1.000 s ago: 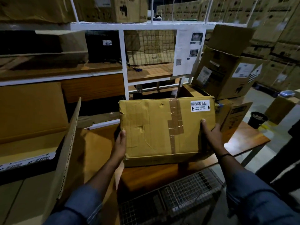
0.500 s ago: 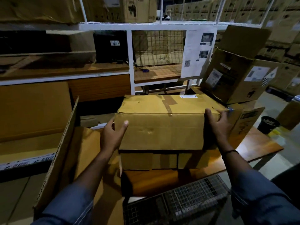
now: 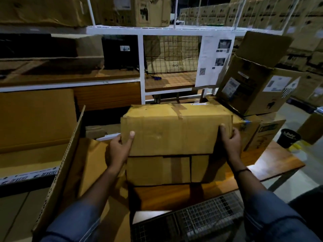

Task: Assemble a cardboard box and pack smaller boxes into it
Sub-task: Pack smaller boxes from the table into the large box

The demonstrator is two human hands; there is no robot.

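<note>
Plainly, both hands grip the cardboard box (image 3: pixel 176 130) at centre frame, one on each end. Left hand (image 3: pixel 118 149) sits at the box's lower left corner, thumb pressed flat on the near face, the other fingers hidden behind the end panel. Right hand (image 3: pixel 230 142) clamps the right end, thumb on the near face, fingers wrapped round the side. Both forearms reach up from the bottom of the frame in blue sleeves; a dark band circles the right wrist.

Box is held above a wooden table (image 3: pixel 272 163); whether its hanging bottom flaps touch the top cannot be told. A wire mesh basket (image 3: pixel 201 219) sits at lower centre. A large open carton (image 3: pixel 70 154) with a raised flap occupies the lower left. White shelving (image 3: pixel 141 67) fills the upper frame, a printed sheet (image 3: pixel 215 60) fixed to it. A tilted open carton (image 3: pixel 258 84) stands at right, a black bin (image 3: pixel 288 137) beyond.

Held box is worn, creased, brown tape along its top seam
</note>
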